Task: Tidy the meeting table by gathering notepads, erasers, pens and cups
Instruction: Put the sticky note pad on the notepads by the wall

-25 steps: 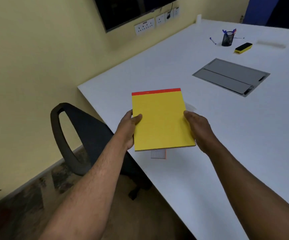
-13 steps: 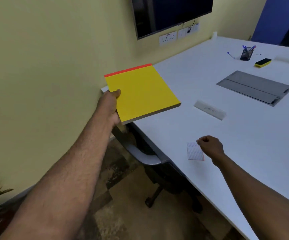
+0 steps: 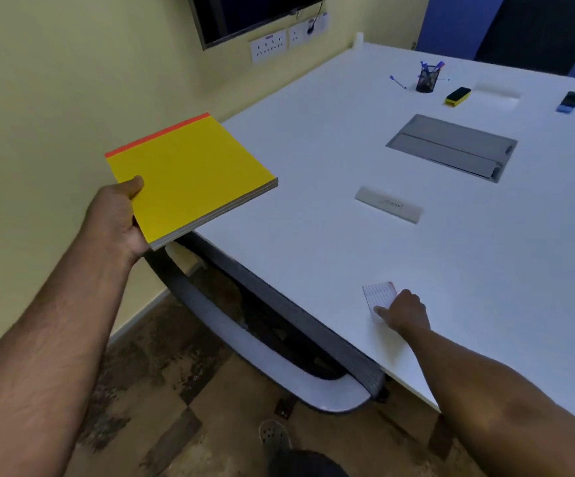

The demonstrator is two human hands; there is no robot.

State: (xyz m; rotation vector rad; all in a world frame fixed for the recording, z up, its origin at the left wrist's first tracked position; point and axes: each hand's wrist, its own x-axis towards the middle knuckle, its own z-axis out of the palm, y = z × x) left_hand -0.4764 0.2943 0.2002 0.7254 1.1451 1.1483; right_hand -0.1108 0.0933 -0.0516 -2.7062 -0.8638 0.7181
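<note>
My left hand (image 3: 117,215) grips a yellow notepad (image 3: 189,173) with a red top strip, held level in the air off the table's left corner. My right hand (image 3: 404,311) lies on a small white lined notepad (image 3: 379,296) near the front edge of the white table (image 3: 313,149); its thumb presses the pad and its fingers curl over the pad's right side. Far back stand a black mesh pen cup (image 3: 427,79) with pens, a loose blue pen (image 3: 398,81) and a yellow-and-black eraser (image 3: 457,96).
A white name plate (image 3: 389,204) lies mid-table. A grey cable hatch (image 3: 451,146) is set into the tabletop. A blue-black eraser (image 3: 569,102) sits far right. An office chair (image 3: 279,346) is tucked under the front edge. Wall sockets (image 3: 268,46) and a screen are behind.
One second ago both hands held the yellow notepad. The left hand now holds it alone, out to the left. The right hand dropped to the small white pad and now touches it.
</note>
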